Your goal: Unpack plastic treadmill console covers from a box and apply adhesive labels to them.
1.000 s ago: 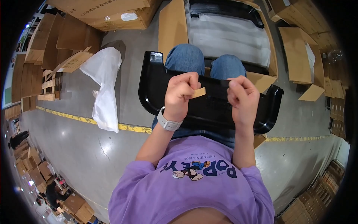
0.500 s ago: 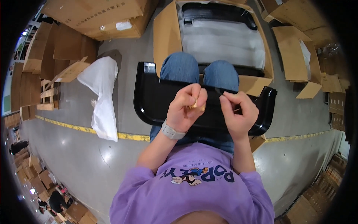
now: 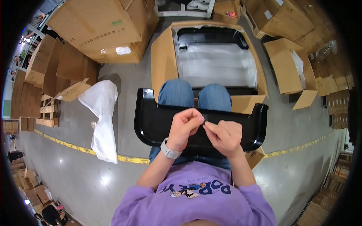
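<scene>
Across my lap lies a glossy black plastic panel [image 3: 166, 132], U-shaped with raised ends. Over its middle, my left hand [image 3: 184, 129] is closed in a pinch, a pale watch [image 3: 170, 150] on that wrist. My right hand [image 3: 227, 138] is pinched too, its fingertips almost meeting the left ones. Between them shows a tiny, thin, see-through piece [image 3: 206, 119], too small to name. Whether both hands grip it I cannot tell. In front of my knees stands an open cardboard box [image 3: 163, 60] holding white foam sheeting [image 3: 215, 62] and another black panel [image 3: 209, 34].
A white plastic bag [image 3: 103, 116] lies on the grey floor to the left. Large cartons [image 3: 105, 30] stand at the far left, and an open carton [image 3: 281, 69] sits at the right. A yellow floor line [image 3: 130, 159] runs behind the panel.
My hands have come closer together, fingertips nearly touching. A small yellowish thing seen in my left hand no longer shows. The whole view has tilted upward, revealing more of the far side.
</scene>
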The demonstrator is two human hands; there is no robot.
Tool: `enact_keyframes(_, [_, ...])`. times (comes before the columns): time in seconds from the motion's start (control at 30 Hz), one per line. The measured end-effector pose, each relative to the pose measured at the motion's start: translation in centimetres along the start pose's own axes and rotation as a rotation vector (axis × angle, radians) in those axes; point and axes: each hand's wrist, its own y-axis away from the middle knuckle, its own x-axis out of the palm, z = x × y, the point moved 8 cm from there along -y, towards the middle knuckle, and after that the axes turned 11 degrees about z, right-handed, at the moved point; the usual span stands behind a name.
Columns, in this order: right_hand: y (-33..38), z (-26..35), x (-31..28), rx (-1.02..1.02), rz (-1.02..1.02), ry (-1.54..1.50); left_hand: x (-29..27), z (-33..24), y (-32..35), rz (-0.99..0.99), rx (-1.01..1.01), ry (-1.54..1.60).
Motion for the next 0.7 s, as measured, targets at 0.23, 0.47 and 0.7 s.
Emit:
enact_keyframes(0.23, [-0.3,-0.9,0.4,0.006,0.044,-0.022,0.1,-2.0,-0.3,-0.051,0.122,-0.273])
enact_keyframes(0.47, [2.6,-5.3,1.2,0.618,0.123,-0.634,-0.2,-0.8,0.1,0.037,0.098,-0.06])
enact_keyframes(0.7, [2.8,-5.8,3.0,0.733,0.28,-0.875,0.9,-0.5,0.4,0.077,0.044,-0.222])
